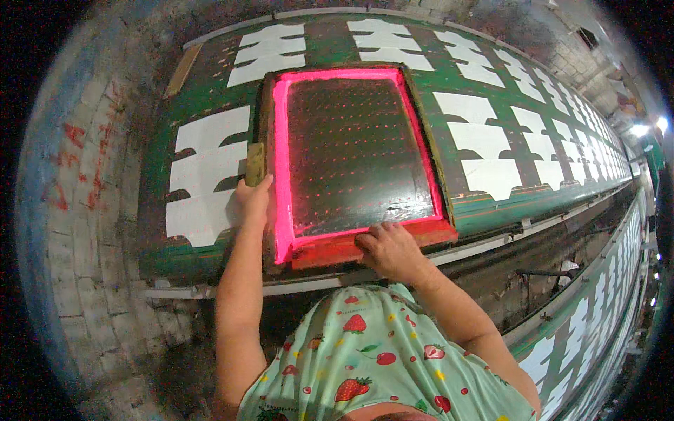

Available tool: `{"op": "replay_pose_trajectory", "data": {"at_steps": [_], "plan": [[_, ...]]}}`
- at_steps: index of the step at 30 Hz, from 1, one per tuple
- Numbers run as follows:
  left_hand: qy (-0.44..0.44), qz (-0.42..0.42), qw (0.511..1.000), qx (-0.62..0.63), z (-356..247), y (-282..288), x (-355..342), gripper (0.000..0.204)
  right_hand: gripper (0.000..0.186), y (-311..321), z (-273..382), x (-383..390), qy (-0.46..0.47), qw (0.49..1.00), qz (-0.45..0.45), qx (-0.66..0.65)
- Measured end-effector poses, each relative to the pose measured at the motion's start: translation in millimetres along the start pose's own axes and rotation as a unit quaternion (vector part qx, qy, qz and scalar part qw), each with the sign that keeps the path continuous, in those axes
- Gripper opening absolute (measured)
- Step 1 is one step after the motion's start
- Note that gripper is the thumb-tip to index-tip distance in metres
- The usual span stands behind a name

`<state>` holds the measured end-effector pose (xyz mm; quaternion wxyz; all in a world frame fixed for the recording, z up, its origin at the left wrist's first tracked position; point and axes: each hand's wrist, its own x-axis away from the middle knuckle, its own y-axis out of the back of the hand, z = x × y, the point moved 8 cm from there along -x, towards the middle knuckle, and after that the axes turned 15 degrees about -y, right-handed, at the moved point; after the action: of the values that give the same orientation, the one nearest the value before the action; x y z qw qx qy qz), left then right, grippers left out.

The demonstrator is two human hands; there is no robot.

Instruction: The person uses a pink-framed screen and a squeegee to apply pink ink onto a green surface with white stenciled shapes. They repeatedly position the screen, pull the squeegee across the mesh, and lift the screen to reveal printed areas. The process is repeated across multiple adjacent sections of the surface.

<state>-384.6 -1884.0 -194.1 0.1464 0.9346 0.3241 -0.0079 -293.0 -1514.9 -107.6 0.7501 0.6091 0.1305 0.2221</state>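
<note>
A screen printing frame [354,151] with bright pink ink along its inner edges and rows of small pink dots on its dark mesh lies on a long green table [161,252]. My left hand [254,200] is closed on a short wooden block [255,161] at the frame's left side. My right hand [385,249] grips the red lower bar [323,256] of the frame with bent fingers. White cut pieces with curved notches [203,175] lie left of the frame, and similar white pieces [477,175] lie to its right and beyond it.
Rows of white pieces recede to the right along the table. A metal rail [512,234] runs along the near edge. A second table with white pieces [572,330] stands at the lower right. A block wall and floor with red markings [84,154] show at the left; bright lamps [639,130] shine at right.
</note>
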Motion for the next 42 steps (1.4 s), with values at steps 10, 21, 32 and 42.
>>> {"op": "replay_pose_trajectory", "data": {"at_steps": [10,21,32,42], "plan": [[-0.027,-0.015,0.996,0.083,-25,-1,-21,0.044,0.063,21,-215,40,-0.301,0.91,-0.216,-0.189],[-0.047,-0.04,0.998,0.027,-117,-106,25,0.042,0.075,-10,-397,61,-0.364,0.782,-0.129,-0.489],[-0.011,-0.038,0.989,0.141,-130,-359,168,0.038,0.076,62,-652,149,-0.424,0.798,-0.167,-0.395],[0.018,-0.028,0.991,0.128,-147,-440,218,0.049,0.07,59,-744,186,-0.434,0.78,-0.144,-0.426]]}}
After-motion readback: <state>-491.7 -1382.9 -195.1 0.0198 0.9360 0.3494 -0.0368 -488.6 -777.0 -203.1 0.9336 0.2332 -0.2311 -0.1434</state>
